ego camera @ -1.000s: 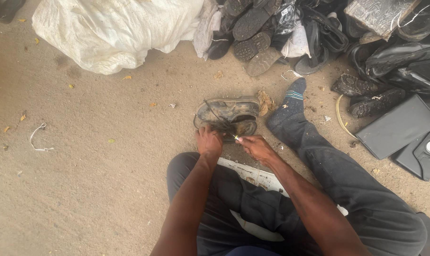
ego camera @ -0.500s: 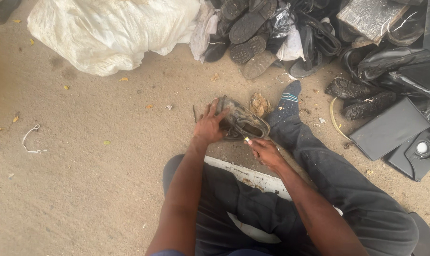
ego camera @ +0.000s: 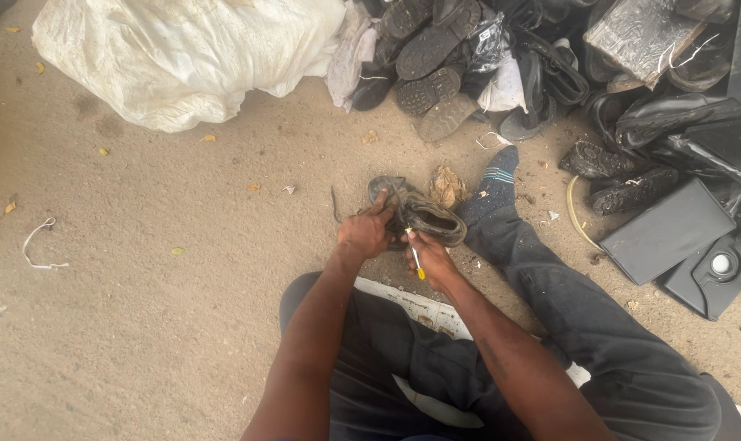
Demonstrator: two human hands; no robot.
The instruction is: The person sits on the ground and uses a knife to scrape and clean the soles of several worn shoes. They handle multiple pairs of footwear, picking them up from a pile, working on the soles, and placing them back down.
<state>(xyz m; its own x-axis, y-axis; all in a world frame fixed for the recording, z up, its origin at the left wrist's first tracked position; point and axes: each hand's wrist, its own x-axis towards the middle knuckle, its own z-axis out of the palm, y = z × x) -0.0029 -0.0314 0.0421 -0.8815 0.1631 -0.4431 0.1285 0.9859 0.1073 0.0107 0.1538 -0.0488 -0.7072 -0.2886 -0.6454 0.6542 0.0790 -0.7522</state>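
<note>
From the head camera, the person sits on a sandy floor (ego camera: 142,327) with one leg stretched out, the foot in a dark sock with light stripes (ego camera: 494,184). The left hand (ego camera: 364,235) is closed over the near side of a worn dark shoe (ego camera: 419,214) — fingers curled onto its edge, pinning it against the ground just ahead of the knees. The right hand (ego camera: 431,260) sits just beside the shoe's opening, fingers pinched shut around a thin tool with a yellow handle (ego camera: 418,265), whose upper end meets the shoe; its tip cannot be made out. A loose lace end trails from the shoe to the left.

Just beyond the shoe lies a crumpled brown scrap (ego camera: 446,188). Farther off, a heap of dark shoes and soles (ego camera: 444,73) rests beside a large white sack (ego camera: 191,57). To the right are flat black cases (ego camera: 668,233), and a bit of white cord (ego camera: 40,245) lies well apart on the left.
</note>
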